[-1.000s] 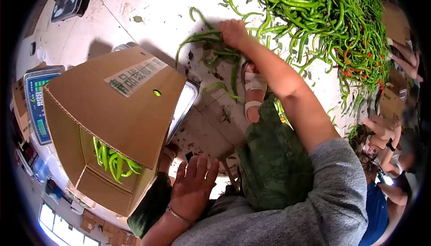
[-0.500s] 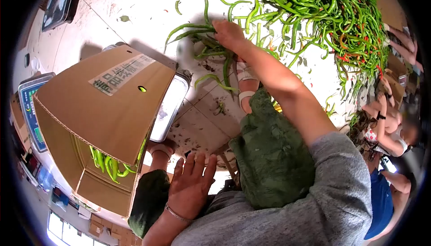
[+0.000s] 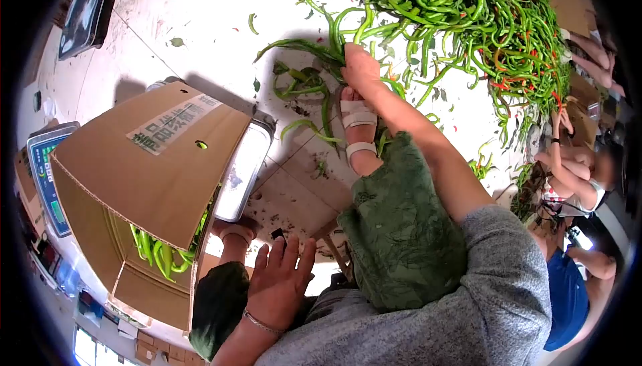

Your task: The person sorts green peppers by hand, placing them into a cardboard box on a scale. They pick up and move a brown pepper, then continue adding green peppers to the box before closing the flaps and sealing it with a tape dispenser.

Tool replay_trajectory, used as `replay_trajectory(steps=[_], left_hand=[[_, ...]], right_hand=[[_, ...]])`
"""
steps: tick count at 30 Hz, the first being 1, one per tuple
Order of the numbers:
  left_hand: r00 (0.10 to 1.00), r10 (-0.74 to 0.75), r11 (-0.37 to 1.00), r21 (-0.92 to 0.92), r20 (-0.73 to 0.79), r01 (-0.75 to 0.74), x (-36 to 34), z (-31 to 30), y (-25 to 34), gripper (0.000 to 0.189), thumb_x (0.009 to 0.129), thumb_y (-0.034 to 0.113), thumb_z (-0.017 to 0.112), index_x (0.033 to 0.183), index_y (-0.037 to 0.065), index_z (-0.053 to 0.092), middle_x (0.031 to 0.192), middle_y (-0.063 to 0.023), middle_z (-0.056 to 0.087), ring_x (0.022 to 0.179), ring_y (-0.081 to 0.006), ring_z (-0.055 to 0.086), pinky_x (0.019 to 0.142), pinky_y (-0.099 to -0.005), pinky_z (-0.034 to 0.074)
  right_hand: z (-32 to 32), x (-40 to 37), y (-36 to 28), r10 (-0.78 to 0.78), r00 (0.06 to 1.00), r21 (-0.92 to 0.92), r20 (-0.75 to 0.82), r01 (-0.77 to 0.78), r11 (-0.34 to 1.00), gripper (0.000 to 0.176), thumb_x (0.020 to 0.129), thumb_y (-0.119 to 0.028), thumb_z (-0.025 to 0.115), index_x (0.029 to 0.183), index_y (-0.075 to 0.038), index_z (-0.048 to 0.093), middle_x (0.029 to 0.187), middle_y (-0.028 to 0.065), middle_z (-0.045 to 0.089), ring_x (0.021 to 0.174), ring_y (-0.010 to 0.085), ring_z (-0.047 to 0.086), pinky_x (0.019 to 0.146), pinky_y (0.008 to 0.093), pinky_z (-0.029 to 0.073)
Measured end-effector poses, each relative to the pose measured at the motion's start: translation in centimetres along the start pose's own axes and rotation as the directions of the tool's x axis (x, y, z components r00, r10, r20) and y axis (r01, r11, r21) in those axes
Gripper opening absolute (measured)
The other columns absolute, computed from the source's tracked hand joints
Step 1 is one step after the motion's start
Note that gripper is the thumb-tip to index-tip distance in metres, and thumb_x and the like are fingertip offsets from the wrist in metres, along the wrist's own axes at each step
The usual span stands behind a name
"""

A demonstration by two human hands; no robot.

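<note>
My right hand (image 3: 361,66) reaches down to the floor beside my sandalled foot, its fingers closed around several long green peppers (image 3: 304,46) that stick out to the left. A few more peppers (image 3: 301,87) lie on the tiles just below it. My left hand (image 3: 281,286) rests near my knee with its fingers spread and nothing in it. To its left, an open cardboard box (image 3: 150,159) is tilted on its side, with green peppers (image 3: 160,254) visible inside.
A large pile of green peppers (image 3: 461,12) with some red ones covers the floor at the upper right. Beneath the box is a scale (image 3: 47,172) with a metal tray (image 3: 242,172). A dark crate (image 3: 90,12) stands upper left. Other people (image 3: 568,172) sit at the right.
My right hand has moved right and slightly down, drawing the held peppers along. My left hand stays spread by the knee. The view has shifted slightly.
</note>
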State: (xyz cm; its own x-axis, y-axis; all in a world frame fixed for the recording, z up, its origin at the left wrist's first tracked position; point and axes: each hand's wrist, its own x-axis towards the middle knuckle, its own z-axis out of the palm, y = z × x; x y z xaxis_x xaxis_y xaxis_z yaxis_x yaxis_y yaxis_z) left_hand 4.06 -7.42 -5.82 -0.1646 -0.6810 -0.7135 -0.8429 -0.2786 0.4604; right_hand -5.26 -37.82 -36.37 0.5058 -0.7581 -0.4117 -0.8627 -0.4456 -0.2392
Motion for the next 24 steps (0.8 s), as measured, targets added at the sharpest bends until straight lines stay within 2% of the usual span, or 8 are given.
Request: replay_trajectory(steps=[3,10,11,13,15,17,18,24], left_hand=[[1.000,0.006,1.000,0.003,-0.011,-0.006,0.1,0.0,0.2,0.061,0.078,0.026,0.064,0.132,0.014,0.037,0.129,-0.0113,0.045,0.120,-0.0292,0.041,0.098,-0.0435,0.033],[1.000,0.018,1.000,-0.013,-0.006,-0.018,0.5,0.2,0.3,0.062,0.078,0.025,0.064,0.133,0.014,0.036,0.128,-0.0121,0.045,0.119,-0.0311,0.041,0.098,-0.0451,0.033],[1.000,0.018,1.000,-0.012,-0.001,-0.018,0.4,0.1,0.3,0.062,0.079,0.025,0.064,0.133,0.014,0.036,0.128,-0.0122,0.045,0.119,-0.0311,0.041,0.098,-0.0455,0.033],[1.000,0.014,1.000,-0.004,0.006,-0.014,0.4,0.1,0.3,0.062,0.079,0.025,0.063,0.133,0.014,0.036,0.129,-0.0124,0.044,0.119,-0.0310,0.041,0.098,-0.0457,0.033],[1.000,0.010,1.000,0.005,0.013,-0.010,0.4,0.2,0.4,0.062,0.080,0.026,0.063,0.134,0.015,0.035,0.130,-0.0126,0.044,0.119,-0.0310,0.041,0.098,-0.0456,0.032],[1.000,0.014,1.000,0.008,0.018,-0.015,0.5,0.3,0.5,0.061,0.080,0.026,0.062,0.134,0.015,0.035,0.130,-0.0126,0.044,0.119,-0.0312,0.041,0.099,-0.0456,0.032],[1.000,0.017,1.000,0.010,0.020,-0.017,0.5,0.3,0.6,0.061,0.081,0.026,0.062,0.134,0.015,0.035,0.130,-0.0127,0.043,0.119,-0.0313,0.041,0.099,-0.0455,0.032],[0.998,0.021,1.000,0.014,0.053,-0.022,1.1,0.1,0.9,0.060,0.082,0.027,0.060,0.135,0.015,0.035,0.130,-0.0134,0.044,0.120,-0.0317,0.041,0.099,-0.0460,0.031]], right_hand=[[-0.8,0.1,-0.6,-0.022,0.987,-0.073,0.159,0.034,0.997,0.028,0.071,-0.008,0.059,0.097,-0.004,0.054,0.099,0.0159,0.057,0.093,0.0328,0.058,0.078,0.0418,0.048],[-6.1,-2.9,0.1,-0.131,0.988,0.147,0.080,0.118,0.982,0.035,0.071,-0.007,0.060,0.105,-0.009,0.053,0.096,0.0166,0.061,0.092,0.0355,0.058,0.078,0.0426,0.047],[-7.0,-2.6,1.2,-0.088,0.988,0.171,0.125,0.066,0.983,0.038,0.068,-0.003,0.061,0.105,-0.010,0.053,0.094,0.0154,0.062,0.092,0.0350,0.058,0.078,0.0429,0.046],[-7.7,-1.4,5.7,-0.351,0.923,0.029,-0.157,0.360,0.933,0.044,0.065,-0.002,0.062,0.107,-0.012,0.053,0.095,0.0142,0.062,0.088,0.0345,0.058,0.077,0.0431,0.046],[-7.9,0.5,10.0,-0.467,0.821,-0.060,-0.328,0.475,0.878,0.049,0.064,0.000,0.061,0.110,-0.013,0.053,0.098,0.0124,0.062,0.090,0.0326,0.057,0.078,0.0420,0.045],[-8.5,2.2,12.1,-0.433,0.839,-0.191,-0.329,0.390,0.901,0.050,0.065,0.000,0.061,0.112,-0.014,0.054,0.101,0.0110,0.061,0.094,0.0308,0.056,0.081,0.0403,0.043],[-8.8,2.9,12.2,-0.280,0.933,-0.222,-0.225,0.231,0.947,0.049,0.066,-0.001,0.061,0.112,-0.015,0.055,0.104,0.0112,0.061,0.098,0.0290,0.054,0.085,0.0390,0.041],[-6.7,5.1,12.1,-0.252,0.936,-0.422,-0.247,0.130,0.897,0.038,0.068,-0.008,0.062,0.106,-0.017,0.061,0.107,0.0041,0.053,0.106,0.0247,0.047,0.087,0.0376,0.038]])
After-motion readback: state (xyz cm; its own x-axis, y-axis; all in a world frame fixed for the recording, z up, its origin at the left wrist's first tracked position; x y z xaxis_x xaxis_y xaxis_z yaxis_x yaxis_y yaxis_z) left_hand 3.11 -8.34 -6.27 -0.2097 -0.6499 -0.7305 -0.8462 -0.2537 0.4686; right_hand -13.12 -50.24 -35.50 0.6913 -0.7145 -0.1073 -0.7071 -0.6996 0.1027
